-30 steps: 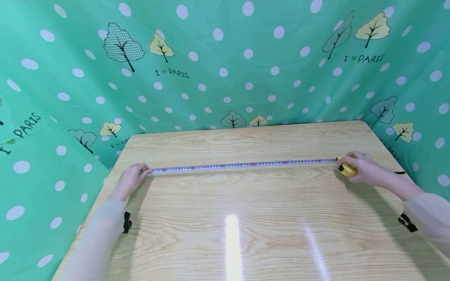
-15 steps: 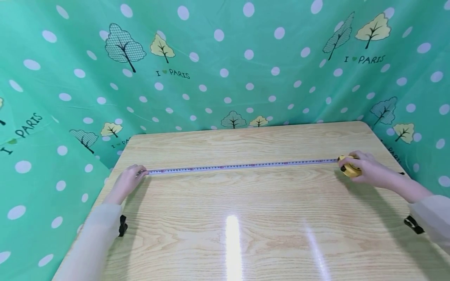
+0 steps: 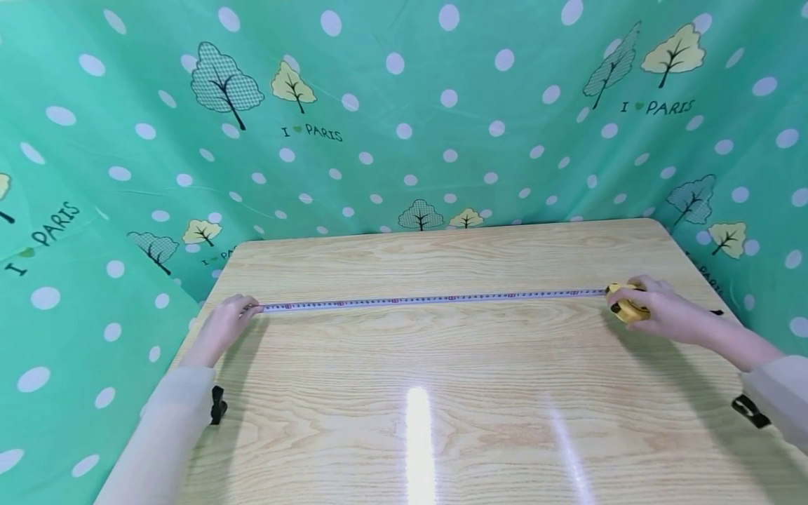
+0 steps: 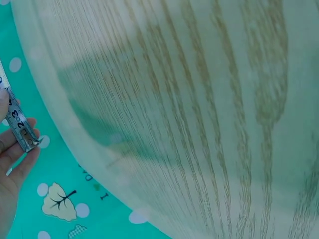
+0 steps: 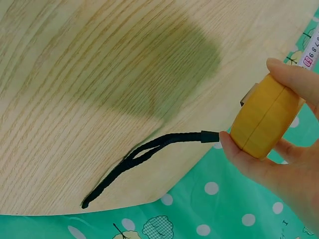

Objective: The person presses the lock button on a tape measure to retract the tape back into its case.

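A tape measure's white blade point(image 3: 404, 301) stretches straight across the table between my two hands. My left hand point(image 3: 222, 328) pinches the blade near its free end. In the left wrist view the metal end hook point(image 4: 33, 144) shows by the fingers, at the frame's left edge. My right hand point(image 3: 672, 312) grips the yellow tape measure case point(image 3: 628, 304) at the right side of the table, thumb on one side and fingers on the other. A black wrist strap point(image 5: 149, 147) trails from the case point(image 5: 264, 117) in the right wrist view.
The light wood-grain table point(image 3: 480, 400) has rounded corners and bright light reflections near its front. A green dotted curtain point(image 3: 379, 119) with tree prints hangs behind it and on both sides. Black camera straps point(image 3: 217, 405) show at both sleeves.
My left hand has moved slightly left with the blade end. My right hand has shifted slightly right and down with the case, so a little more blade spans between them.
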A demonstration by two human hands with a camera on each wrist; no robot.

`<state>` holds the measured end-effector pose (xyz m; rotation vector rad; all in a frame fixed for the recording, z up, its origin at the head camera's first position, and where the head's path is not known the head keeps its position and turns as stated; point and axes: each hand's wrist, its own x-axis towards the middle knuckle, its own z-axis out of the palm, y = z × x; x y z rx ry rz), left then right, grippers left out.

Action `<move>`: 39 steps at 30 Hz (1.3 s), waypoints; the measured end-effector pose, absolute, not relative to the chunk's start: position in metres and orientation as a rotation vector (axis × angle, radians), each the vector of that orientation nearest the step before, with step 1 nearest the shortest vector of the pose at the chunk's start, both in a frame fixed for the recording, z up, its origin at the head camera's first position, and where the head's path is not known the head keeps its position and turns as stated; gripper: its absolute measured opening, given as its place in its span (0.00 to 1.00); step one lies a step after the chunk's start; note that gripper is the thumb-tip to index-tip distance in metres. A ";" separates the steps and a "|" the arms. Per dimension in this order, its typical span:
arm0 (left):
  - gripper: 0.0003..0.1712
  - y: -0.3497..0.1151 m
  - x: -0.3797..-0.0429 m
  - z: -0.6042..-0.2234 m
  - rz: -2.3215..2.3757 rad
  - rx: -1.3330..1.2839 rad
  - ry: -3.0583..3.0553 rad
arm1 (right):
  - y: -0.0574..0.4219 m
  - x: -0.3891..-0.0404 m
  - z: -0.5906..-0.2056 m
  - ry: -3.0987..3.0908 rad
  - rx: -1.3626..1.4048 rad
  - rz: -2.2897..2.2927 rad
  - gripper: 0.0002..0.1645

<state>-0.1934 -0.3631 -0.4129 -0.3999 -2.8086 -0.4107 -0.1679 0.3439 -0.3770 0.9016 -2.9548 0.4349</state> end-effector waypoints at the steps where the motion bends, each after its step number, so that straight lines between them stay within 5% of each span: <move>1: 0.03 -0.363 -0.194 -0.413 -0.412 -0.397 -2.810 | 0.344 -0.167 -0.377 -2.954 0.900 0.430 0.29; 23: 0.03 -0.359 -0.195 -0.410 -0.394 -0.428 -2.770 | 0.342 -0.164 -0.375 -3.052 0.832 0.414 0.27; 30: 0.03 -0.363 -0.194 -0.412 -0.410 -0.412 -2.781 | 0.344 -0.164 -0.377 -3.068 0.798 0.443 0.19; 39: 0.04 -0.357 -0.198 -0.406 -0.433 -0.409 -2.793 | 0.346 -0.166 -0.379 -2.944 0.905 0.444 0.30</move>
